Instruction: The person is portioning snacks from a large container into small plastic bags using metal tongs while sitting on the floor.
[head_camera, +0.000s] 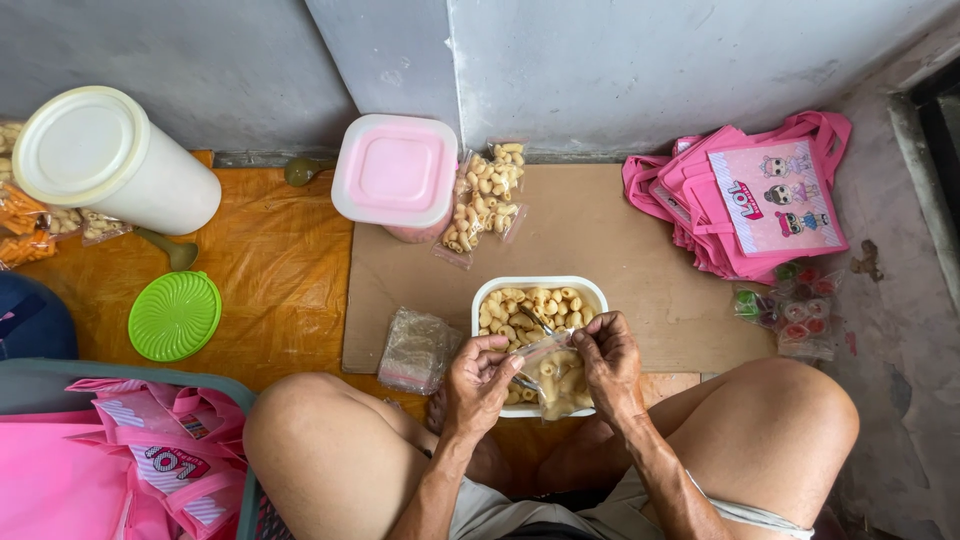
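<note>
A part-filled bag (558, 372) is held pinched at its mouth by the left hand (478, 383) and right hand (609, 362) over the tub (590, 292) of snacks (528, 306), so sealing appears in hand, calling for an even press along the strip, with a filled bag (485, 197) beyond.

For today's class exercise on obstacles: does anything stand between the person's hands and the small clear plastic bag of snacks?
Nothing visible does. The left hand and right hand already pinch the small clear plastic bag at its top, over the white rectangular tub of snacks.
</note>
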